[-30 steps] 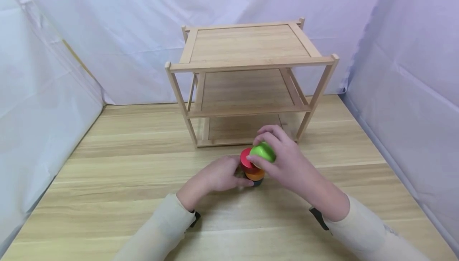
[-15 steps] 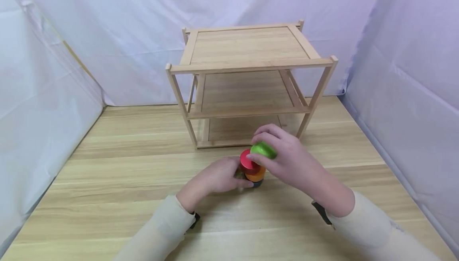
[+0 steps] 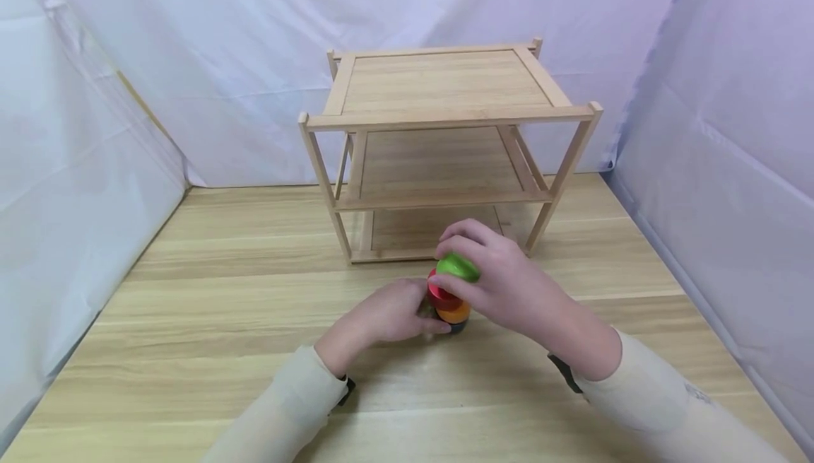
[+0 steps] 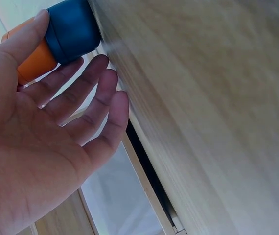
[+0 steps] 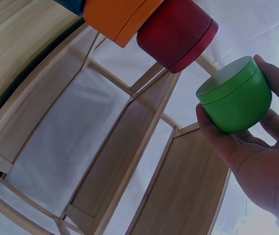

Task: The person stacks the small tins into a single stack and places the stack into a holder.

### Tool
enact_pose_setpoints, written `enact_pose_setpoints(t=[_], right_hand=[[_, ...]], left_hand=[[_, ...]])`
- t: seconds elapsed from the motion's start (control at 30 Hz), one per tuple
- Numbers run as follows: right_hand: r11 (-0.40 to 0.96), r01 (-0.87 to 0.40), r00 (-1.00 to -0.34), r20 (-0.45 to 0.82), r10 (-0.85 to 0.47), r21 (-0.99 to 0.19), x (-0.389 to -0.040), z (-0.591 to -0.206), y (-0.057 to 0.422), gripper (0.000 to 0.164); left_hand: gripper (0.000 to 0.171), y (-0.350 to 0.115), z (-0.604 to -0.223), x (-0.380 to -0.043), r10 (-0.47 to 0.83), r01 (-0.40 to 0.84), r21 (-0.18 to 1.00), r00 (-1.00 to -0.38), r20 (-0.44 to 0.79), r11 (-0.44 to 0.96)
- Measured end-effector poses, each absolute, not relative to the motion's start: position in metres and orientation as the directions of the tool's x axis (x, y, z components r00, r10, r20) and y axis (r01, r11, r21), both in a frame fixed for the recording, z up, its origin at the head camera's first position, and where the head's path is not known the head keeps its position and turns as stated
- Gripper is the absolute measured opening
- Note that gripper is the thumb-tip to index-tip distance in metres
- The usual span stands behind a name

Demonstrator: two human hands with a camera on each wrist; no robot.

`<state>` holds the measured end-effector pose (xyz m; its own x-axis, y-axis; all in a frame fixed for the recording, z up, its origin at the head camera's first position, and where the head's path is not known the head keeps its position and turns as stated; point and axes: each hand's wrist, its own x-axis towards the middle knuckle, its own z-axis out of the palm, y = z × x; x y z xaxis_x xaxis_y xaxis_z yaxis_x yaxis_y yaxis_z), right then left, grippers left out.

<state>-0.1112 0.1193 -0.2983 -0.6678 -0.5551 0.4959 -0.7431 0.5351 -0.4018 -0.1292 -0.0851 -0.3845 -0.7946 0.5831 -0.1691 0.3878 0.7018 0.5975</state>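
Both hands work close together over the counter (image 3: 222, 350). In the head view, the left hand (image 3: 394, 311) lies low beside a stack of round tins, while the right hand (image 3: 509, 276) holds a green tin (image 3: 456, 267) just by its top. The stack stands in front of a wooden rack (image 3: 439, 81) and a little nearer the counter's right edge than its left; the rack sits towards the far edge. From the bottom up I count a blue tin (image 3: 458, 327), an orange tin (image 3: 453, 314) and a red tin (image 3: 445, 302). By my reckoning, three pieces are in place and only the green one is unsettled.

From the left wrist, that hand's fingers look relaxed and spread, slightly bent, with the thumb laid across the orange tin to where it meets the blue. It seems to steady the stack rather than clench it. The blue tin's base meets the counter.

From the right wrist, thumb and fingers pinch the green tin round its side, its flat face seemingly turned towards the stack. Background shows between it and the red tin, so the two are apart: near, but placing it remains undone.
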Motion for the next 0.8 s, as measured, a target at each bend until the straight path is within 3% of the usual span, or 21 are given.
enact_pose_setpoints(t=[0.17,0.47,0.7,0.8], right_hand=[[0.546,-0.735,-0.677,0.471,-0.565,-0.402,-0.111,-0.298,0.118,0.020],[0.473,-0.800,-0.599,0.468,-0.650,-0.368,-0.113,-0.304,0.113,0.023],[0.517,-0.792,-0.610,0.404,-0.682,-0.324,-0.112,-0.308,0.112,0.028],[0.569,-0.773,-0.634,0.315,-0.706,-0.281,-0.114,-0.308,0.113,0.033]], left_hand=[[0.047,-0.086,-0.384,-0.129,0.587,0.391,0.601,-0.793,-0.164,0.697],[0.030,-0.088,-0.386,-0.130,0.611,0.420,0.615,-0.781,-0.130,0.667],[0.028,-0.088,-0.388,-0.131,0.609,0.421,0.612,-0.783,-0.126,0.669],[0.027,-0.088,-0.388,-0.131,0.601,0.413,0.608,-0.788,-0.135,0.678]])
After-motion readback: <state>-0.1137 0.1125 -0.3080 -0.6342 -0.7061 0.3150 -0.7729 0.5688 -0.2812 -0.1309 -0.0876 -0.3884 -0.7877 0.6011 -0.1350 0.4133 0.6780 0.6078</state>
